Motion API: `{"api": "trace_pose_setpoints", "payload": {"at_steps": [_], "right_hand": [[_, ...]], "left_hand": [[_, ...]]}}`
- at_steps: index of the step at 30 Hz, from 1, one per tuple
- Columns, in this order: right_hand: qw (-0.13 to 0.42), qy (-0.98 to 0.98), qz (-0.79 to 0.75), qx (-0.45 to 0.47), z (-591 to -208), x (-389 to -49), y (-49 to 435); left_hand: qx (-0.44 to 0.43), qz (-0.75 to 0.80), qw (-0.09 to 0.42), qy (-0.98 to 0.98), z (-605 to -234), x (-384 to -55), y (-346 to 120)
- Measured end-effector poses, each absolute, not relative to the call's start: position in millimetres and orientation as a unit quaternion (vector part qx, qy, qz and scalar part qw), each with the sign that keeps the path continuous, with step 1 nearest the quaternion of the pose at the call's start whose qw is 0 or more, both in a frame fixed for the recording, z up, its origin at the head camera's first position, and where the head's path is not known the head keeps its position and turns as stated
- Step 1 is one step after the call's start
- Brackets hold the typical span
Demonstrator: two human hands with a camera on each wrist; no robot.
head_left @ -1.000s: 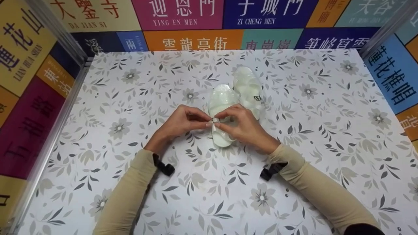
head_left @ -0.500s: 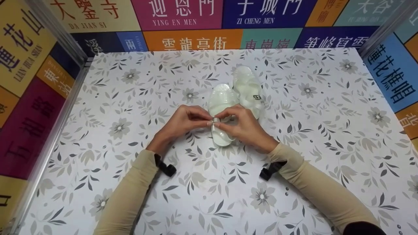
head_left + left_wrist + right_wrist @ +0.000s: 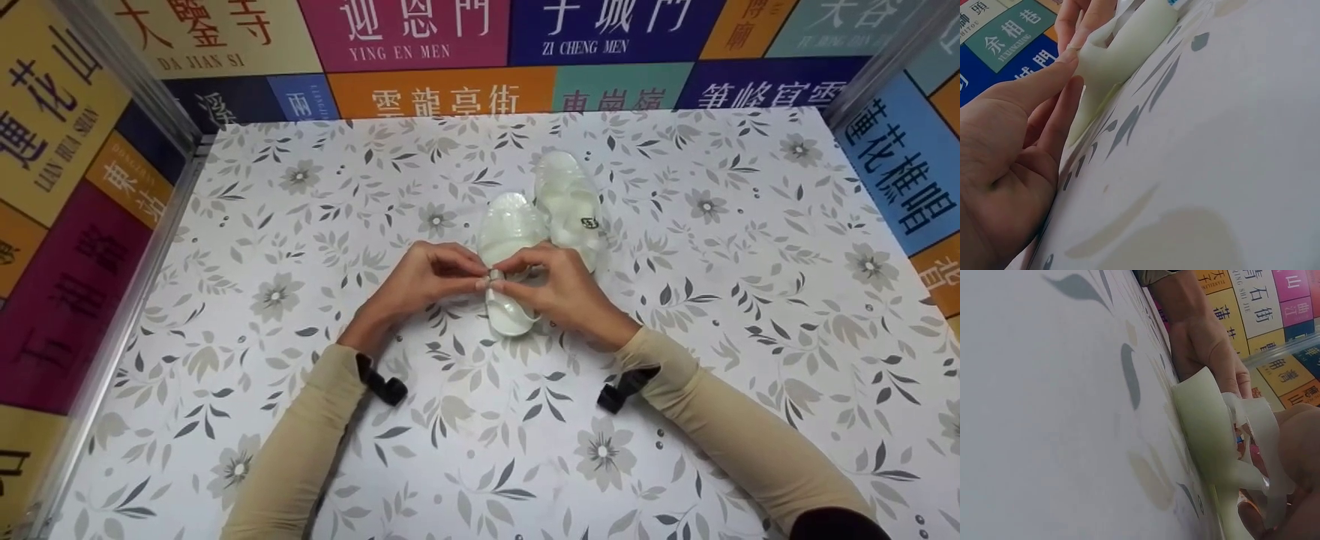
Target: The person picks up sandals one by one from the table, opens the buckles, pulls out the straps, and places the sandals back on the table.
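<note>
Two pale green, glossy sandals lie on the patterned tabletop. The nearer sandal [image 3: 511, 217] is between my hands, its ankle strap [image 3: 1264, 424] raised in a loop above the sole. At the strap's outer side is a small buckle [image 3: 494, 275], partly covered by fingertips. My left hand [image 3: 420, 279] pinches the strap at the buckle between thumb and forefinger. From the other side my right hand [image 3: 556, 281] pinches the strap close by, the fingertips of both hands nearly meeting. Behind and to the right lies the other sandal [image 3: 562, 184], with a dark mark on its side.
A white tabletop [image 3: 300, 465] with grey leaves and flowers spreads all round the sandals. Panels with coloured lettering [image 3: 420, 94] stand along the back and both sides. A black wrist camera [image 3: 386, 388] hangs below the left sleeve, another wrist camera [image 3: 615, 397] below the right.
</note>
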State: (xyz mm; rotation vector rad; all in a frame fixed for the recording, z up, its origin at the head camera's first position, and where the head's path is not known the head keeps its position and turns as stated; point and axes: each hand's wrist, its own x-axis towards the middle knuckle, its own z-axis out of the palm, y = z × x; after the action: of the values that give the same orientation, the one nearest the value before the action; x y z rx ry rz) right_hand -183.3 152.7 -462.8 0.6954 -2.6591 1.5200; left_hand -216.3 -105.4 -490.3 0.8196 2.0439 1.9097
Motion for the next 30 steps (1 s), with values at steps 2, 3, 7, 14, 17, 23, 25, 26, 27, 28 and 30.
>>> {"api": "trace_pose_setpoints", "payload": {"at_steps": [2,3,7,14,17,23,25,26,27,28,30], "right_hand": [[-0.002,-0.843,0.491,0.221,-463.2,-183.7,153.3],[0.0,-0.841,0.494,0.223,-463.5,-183.8,153.5],[0.013,-0.834,0.501,0.232,-463.4,-183.7,152.1],[0.028,-0.83,0.498,0.251,-462.8,-183.4,152.1],[0.016,-0.829,0.499,0.253,-462.8,-183.2,152.9],[-0.013,-0.826,0.502,0.257,-462.1,-183.5,156.1],[-0.018,-0.828,0.497,0.258,-461.4,-183.7,156.9],[-0.021,-0.828,0.497,0.258,-460.9,-183.7,157.2],[-0.024,-0.828,0.498,0.257,-460.5,-183.7,157.2],[-0.029,-0.826,0.502,0.255,-460.1,-183.7,157.1],[-0.039,-0.822,0.512,0.246,-459.2,-183.2,156.6]], "left_hand": [[0.28,0.656,0.118,0.691,-491.7,-216.5,-105.2],[0.279,0.659,0.12,0.689,-492.0,-216.2,-104.7],[0.252,0.659,0.12,0.698,-489.2,-212.9,-101.4],[0.23,0.649,0.109,0.717,-484.2,-207.8,-90.1],[0.23,0.647,0.106,0.719,-484.0,-206.7,-88.0],[0.237,0.651,0.103,0.714,-483.3,-205.9,-86.1],[0.238,0.65,0.103,0.715,-483.7,-206.1,-86.1],[0.237,0.649,0.103,0.716,-483.7,-205.8,-86.3],[0.236,0.648,0.103,0.717,-483.8,-205.4,-86.5],[0.234,0.647,0.103,0.719,-483.8,-205.0,-86.7],[0.23,0.643,0.1,0.724,-484.2,-204.7,-87.2]]}}
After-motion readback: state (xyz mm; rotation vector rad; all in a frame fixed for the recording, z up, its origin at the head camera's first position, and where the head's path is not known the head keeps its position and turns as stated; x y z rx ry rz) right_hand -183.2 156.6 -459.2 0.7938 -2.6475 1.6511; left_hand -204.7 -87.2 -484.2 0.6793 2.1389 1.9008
